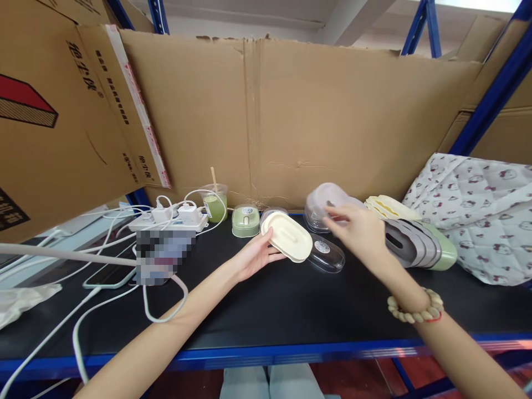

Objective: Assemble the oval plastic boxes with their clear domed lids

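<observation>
My left hand (257, 257) grips a cream oval plastic tray (291, 239) by its left end, tilted above the black table. My right hand (357, 227), smeared by motion, has its fingers closed at the edge of a clear plastic cover (326, 198), which is blurred too. Below that cover sit more clear covers in a stack. A clear oval cover (330, 257) with a round label lies on the table between my hands. Behind the cream tray, another clear-topped case is partly hidden. Left of it stands a green case (245, 221) with a clear top.
Grey oval shells (409, 244) and a green one lie nested at right, cream pieces (390, 208) behind them. A patterned cloth bag (477, 221) stands beyond. At left are a power strip (166, 223), cables, a phone (110, 275) and a green drink (215, 205). Cardboard walls the back.
</observation>
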`<state>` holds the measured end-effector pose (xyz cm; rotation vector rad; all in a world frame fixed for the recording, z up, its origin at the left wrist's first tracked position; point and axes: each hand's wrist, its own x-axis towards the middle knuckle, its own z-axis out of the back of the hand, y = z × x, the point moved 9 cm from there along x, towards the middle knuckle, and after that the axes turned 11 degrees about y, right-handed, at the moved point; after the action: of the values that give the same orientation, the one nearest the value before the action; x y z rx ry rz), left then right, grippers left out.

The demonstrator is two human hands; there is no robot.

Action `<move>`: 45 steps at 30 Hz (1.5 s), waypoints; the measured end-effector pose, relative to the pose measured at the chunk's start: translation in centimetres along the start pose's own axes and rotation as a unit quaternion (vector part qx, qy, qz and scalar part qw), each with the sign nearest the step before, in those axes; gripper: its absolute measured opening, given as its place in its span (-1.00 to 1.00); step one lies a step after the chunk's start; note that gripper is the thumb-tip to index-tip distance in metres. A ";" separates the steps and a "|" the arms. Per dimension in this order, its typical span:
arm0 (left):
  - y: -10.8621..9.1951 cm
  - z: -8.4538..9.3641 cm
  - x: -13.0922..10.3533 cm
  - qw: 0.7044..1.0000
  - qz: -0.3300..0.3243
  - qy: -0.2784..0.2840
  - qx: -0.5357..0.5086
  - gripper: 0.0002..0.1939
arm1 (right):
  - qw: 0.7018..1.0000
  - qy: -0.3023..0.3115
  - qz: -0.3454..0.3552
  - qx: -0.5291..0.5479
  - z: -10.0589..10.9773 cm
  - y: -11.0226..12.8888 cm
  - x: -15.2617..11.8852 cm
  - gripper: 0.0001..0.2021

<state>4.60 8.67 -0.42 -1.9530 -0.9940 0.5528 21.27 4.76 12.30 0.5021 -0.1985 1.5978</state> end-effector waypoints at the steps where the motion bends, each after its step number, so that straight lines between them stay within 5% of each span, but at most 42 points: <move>1: 0.0 0.0 0.1 1.000 -0.003 0.001 -0.005 -0.65 | 0.999 0.024 0.031 0.008 -0.7 1.7 -0.2 -0.74; 5: 0.0 -0.1 0.3 0.999 -0.001 0.011 -0.037 -0.66 | 0.986 0.119 0.117 0.012 -4.2 6.6 -1.0 -0.75; 11: -0.6 -0.1 -0.1 0.997 -0.008 -0.013 -0.070 -0.49 | 0.976 0.120 0.168 0.063 -5.8 8.0 -0.8 -0.79; 19: -1.0 1.3 -0.4 0.996 -0.037 -0.078 -0.022 -0.93 | 0.937 0.073 0.286 0.189 -6.0 8.4 -1.3 -0.81; 24: -1.6 1.8 -0.8 0.989 -0.066 -0.117 0.059 -0.79 | 0.933 -0.007 0.114 0.342 -5.2 3.3 0.1 -0.56; 26: -1.4 1.8 -1.0 0.987 -0.060 -0.127 0.079 -0.74 | 0.906 0.053 0.029 0.419 -6.8 2.0 0.5 -0.46; 30: -1.2 1.4 -1.1 0.986 -0.055 -0.120 0.101 -0.65 | 0.795 0.247 -0.037 0.553 -10.5 3.0 -0.1 -0.57; 33: -1.3 1.3 -1.1 0.984 -0.067 -0.117 0.116 -0.61 | 0.751 0.270 -0.055 0.601 -11.1 3.4 -0.5 -0.60; 40: -1.5 1.0 -1.1 0.982 -0.070 -0.112 0.136 -0.53 | 0.765 0.190 -0.056 0.613 -11.0 2.5 -0.1 -0.54; 45: -0.5 0.6 -0.8 0.985 -0.013 -0.086 0.151 -0.61 | 0.835 0.167 -0.053 0.522 -9.8 1.0 0.9 -0.55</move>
<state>3.45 8.52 -0.31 -1.6423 -0.9765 0.8181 18.39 9.56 4.18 1.0191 1.0167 1.5486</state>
